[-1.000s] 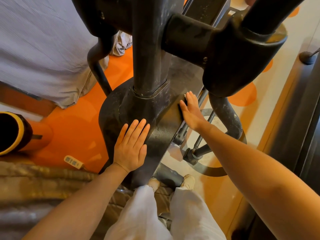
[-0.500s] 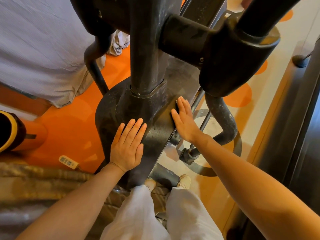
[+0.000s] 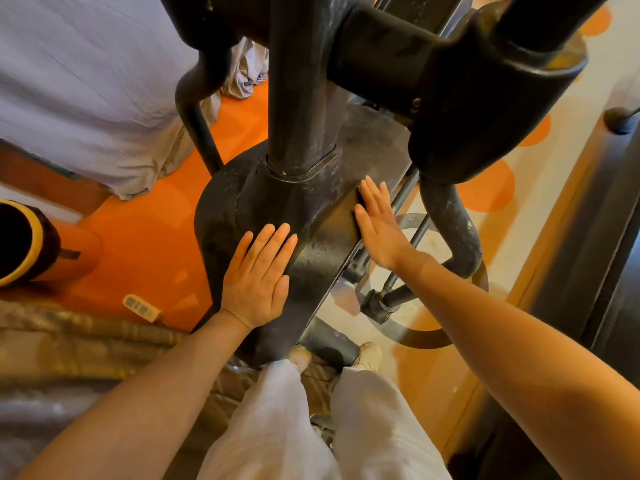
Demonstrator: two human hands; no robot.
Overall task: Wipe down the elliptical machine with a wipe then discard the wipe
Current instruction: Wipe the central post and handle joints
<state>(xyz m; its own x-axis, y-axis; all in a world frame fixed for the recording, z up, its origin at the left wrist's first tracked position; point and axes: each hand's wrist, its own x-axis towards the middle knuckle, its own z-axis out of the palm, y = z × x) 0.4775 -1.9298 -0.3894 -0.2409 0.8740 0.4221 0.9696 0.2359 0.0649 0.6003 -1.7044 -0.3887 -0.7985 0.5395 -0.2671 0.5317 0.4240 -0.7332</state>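
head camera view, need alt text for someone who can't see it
Seen from above, a person's left hand lies flat on the dark housing of an elliptical machine, and the right hand presses flat against its right edge; no wipe shows. White trousers and an orange floor lie below.

An orange-and-cream floor carries the black elliptical machine, with a white tag lying beside it.
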